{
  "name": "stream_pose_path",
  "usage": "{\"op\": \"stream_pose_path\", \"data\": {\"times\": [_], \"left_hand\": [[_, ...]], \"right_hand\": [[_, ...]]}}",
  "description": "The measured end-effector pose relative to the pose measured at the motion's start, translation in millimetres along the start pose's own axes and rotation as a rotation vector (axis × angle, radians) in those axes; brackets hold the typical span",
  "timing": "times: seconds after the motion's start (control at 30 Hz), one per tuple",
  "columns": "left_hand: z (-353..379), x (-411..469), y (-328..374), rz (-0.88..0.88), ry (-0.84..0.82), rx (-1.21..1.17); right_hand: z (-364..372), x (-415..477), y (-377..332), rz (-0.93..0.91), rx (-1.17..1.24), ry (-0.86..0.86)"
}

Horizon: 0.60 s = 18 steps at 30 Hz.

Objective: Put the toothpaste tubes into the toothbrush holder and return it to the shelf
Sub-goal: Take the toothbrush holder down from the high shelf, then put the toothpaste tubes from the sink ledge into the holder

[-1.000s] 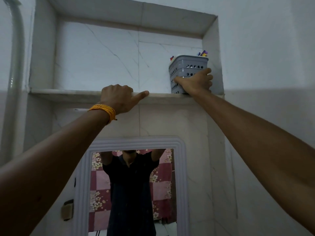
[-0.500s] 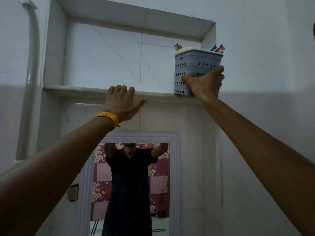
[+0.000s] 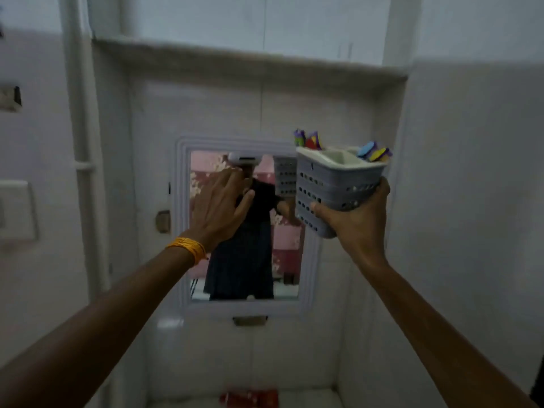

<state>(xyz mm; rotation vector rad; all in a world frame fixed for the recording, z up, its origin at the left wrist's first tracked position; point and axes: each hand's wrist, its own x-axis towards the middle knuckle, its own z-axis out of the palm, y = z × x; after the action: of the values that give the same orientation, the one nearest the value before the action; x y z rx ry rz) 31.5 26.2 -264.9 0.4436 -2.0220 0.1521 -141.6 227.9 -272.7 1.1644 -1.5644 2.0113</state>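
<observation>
A grey perforated toothbrush holder (image 3: 335, 187) is held in the air by the right hand (image 3: 357, 222), at about two o'clock from the picture's centre. The fingers (image 3: 382, 187) are curled around its lower part, with the thumb (image 3: 319, 209) pressed on the near wall, so the holder is gripped from underneath and tilted slightly to the left. A white inner insert (image 3: 338, 159) with open compartments is seen at its top. Coloured toothbrush ends (image 3: 307, 139) stick out at the holder's eleven o'clock corner, and blue and yellow ones (image 3: 374, 153) at its two o'clock corner; what exactly they are cannot be told through the blur.

The left hand (image 3: 220, 204) is raised in front of the mirror (image 3: 244, 228), just beside the holder at its nine o'clock and apart from it. Its fingers are stretched out and loosely spread, and nothing is held in them. An orange bangle (image 3: 188, 248) is worn on that wrist.

The shelf ledge (image 3: 250, 58) runs across the wall at twelve o'clock, well above the holder. A red, blurred object, possibly a toothpaste tube (image 3: 250, 399), lies on a white surface at six o'clock, at the bottom edge. A white pipe (image 3: 78, 142) runs vertically at ten o'clock. In the mirror, a dark-clothed person's reflection is seen.
</observation>
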Motion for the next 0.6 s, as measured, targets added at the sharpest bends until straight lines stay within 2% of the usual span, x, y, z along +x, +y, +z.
{"op": "stream_pose_path", "data": {"times": [0.3, 0.6], "left_hand": [[76.7, -217.9, -18.4, -0.384, -0.419, -0.031], [112.7, -353.8, -29.5, -0.548, -0.846, -0.015]], "right_hand": [[-9.9, -208.5, 146.8, 0.394, -0.134, -0.120], [-25.7, -345.4, 228.9, 0.633, -0.219, -0.188]]}}
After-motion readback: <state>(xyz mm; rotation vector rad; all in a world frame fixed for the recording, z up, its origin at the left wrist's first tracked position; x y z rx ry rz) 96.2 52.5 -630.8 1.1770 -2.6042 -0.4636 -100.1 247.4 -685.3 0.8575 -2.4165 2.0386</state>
